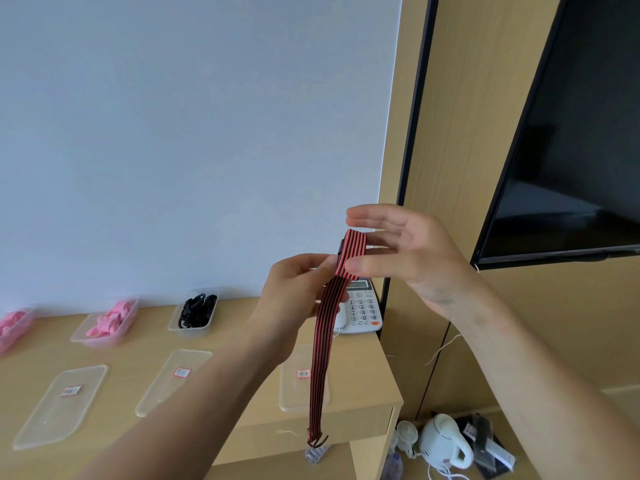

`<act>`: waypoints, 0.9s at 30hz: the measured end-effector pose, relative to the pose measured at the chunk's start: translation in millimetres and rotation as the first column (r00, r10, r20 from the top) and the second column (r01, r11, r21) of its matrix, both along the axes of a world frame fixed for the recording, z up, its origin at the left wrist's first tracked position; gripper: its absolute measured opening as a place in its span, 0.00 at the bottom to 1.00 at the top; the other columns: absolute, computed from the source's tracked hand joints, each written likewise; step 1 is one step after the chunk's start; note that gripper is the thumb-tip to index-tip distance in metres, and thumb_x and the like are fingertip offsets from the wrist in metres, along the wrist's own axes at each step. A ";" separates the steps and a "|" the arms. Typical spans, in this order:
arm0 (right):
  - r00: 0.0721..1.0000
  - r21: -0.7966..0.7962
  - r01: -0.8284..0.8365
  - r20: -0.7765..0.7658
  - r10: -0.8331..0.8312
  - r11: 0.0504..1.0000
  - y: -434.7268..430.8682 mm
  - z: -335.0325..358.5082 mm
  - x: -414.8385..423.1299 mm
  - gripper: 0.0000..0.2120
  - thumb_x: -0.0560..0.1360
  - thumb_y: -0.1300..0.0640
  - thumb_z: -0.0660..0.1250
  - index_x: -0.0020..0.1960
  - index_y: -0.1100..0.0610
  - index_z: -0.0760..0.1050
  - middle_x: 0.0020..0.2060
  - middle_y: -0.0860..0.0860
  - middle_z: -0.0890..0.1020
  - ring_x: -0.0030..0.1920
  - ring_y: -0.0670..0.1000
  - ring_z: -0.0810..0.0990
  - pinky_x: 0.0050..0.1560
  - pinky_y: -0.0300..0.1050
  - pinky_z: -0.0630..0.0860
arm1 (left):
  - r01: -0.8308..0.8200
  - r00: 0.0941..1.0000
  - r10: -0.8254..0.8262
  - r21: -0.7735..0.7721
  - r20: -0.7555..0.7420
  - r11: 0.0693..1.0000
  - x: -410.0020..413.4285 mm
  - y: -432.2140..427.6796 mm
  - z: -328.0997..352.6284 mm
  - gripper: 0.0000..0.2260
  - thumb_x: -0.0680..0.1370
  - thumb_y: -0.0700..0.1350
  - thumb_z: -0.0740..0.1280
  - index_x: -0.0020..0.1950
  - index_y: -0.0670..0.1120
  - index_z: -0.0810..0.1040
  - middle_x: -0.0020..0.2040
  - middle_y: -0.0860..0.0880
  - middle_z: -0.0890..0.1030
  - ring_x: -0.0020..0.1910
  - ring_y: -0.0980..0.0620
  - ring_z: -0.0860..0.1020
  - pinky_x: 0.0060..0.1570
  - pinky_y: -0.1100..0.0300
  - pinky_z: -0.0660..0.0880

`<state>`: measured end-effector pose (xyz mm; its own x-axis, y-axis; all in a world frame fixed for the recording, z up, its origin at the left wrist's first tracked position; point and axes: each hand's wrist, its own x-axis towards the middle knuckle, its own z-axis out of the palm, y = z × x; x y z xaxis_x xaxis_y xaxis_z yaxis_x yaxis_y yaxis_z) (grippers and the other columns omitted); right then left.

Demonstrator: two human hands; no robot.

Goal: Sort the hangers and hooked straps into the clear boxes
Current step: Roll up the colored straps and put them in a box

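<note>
Strap [320,358] in red and black stripes, raised above the surface [145,355], looped over straight, spread fingers of right hand [412,251], pinched just below by curled left hand [294,292], hooked end [317,441] dangling, clear boxes [188,332] of pink hangers [110,317] and black items [197,308] behind, labelled lids [60,405] in front.

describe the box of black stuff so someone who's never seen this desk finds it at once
On the wooden desk, look along the back row of clear boxes by the white wall. It is the box nearest the white telephone, right of two boxes of pink pieces; it alone holds a black tangle.
</note>
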<state>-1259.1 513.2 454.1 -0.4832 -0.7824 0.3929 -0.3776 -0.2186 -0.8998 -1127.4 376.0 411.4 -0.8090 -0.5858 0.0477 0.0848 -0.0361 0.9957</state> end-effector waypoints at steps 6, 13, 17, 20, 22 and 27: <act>0.985 -0.010 0.065 -0.159 -0.066 0.998 -6.7 -11.4 1.2 0.36 0.58 0.54 0.84 0.65 0.50 0.79 0.60 0.43 0.83 0.64 0.45 0.80 0.64 0.50 0.78 | 0.074 0.997 -0.074 0.044 -0.002 0.996 2.5 -0.7 3.4 0.18 0.84 0.55 0.64 0.48 0.45 0.87 0.43 0.43 0.87 0.43 0.45 0.86 0.44 0.53 0.82; 0.917 -0.020 0.117 -0.382 -0.116 0.993 -12.2 -22.6 2.1 0.38 0.59 0.60 0.86 0.67 0.51 0.78 0.65 0.46 0.78 0.70 0.46 0.75 0.68 0.51 0.75 | 0.133 0.990 -0.130 0.065 -0.050 0.989 3.0 -2.8 -2.5 0.10 0.82 0.45 0.69 0.55 0.42 0.86 0.50 0.41 0.87 0.47 0.45 0.86 0.52 0.49 0.83; 0.971 0.092 0.097 -0.229 -0.074 0.991 -10.9 -19.8 0.9 0.34 0.66 0.49 0.81 0.69 0.46 0.75 0.64 0.42 0.80 0.67 0.43 0.77 0.65 0.49 0.77 | 0.106 0.992 -0.103 0.042 -0.070 0.993 2.1 -1.5 -6.9 0.09 0.81 0.41 0.70 0.60 0.42 0.85 0.50 0.41 0.88 0.47 0.46 0.86 0.49 0.54 0.83; 0.978 0.126 0.164 -0.150 -0.145 0.978 -13.4 -18.5 -3.7 0.20 0.76 0.57 0.75 0.66 0.50 0.78 0.55 0.46 0.85 0.58 0.45 0.83 0.64 0.56 0.78 | 0.114 0.989 -0.105 0.079 -0.102 0.990 0.7 0.9 -10.7 0.10 0.80 0.40 0.72 0.61 0.43 0.84 0.49 0.43 0.88 0.47 0.46 0.86 0.46 0.56 0.83; 0.969 0.121 0.200 -0.171 -0.178 0.972 -13.8 -18.4 -5.2 0.16 0.77 0.61 0.73 0.63 0.51 0.80 0.53 0.47 0.86 0.56 0.46 0.84 0.65 0.56 0.77 | 0.118 0.988 -0.107 0.098 -0.113 0.988 -0.3 2.3 -12.9 0.12 0.79 0.42 0.73 0.61 0.42 0.84 0.49 0.43 0.88 0.47 0.46 0.86 0.46 0.57 0.83; 0.957 0.053 0.223 -0.204 -0.208 0.973 -10.5 -14.4 -6.3 0.16 0.75 0.64 0.74 0.62 0.53 0.81 0.53 0.46 0.86 0.56 0.43 0.84 0.65 0.50 0.78 | 0.147 0.986 -0.143 0.048 -0.080 0.988 -0.4 -0.5 -16.8 0.13 0.78 0.38 0.73 0.62 0.41 0.83 0.52 0.40 0.88 0.49 0.44 0.87 0.53 0.51 0.84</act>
<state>-1265.5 502.7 439.7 -0.5630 -0.6989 0.4411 -0.5785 -0.0479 -0.8143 -1127.8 375.5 394.6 -0.8809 -0.4658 0.0841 0.1501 -0.1064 0.9829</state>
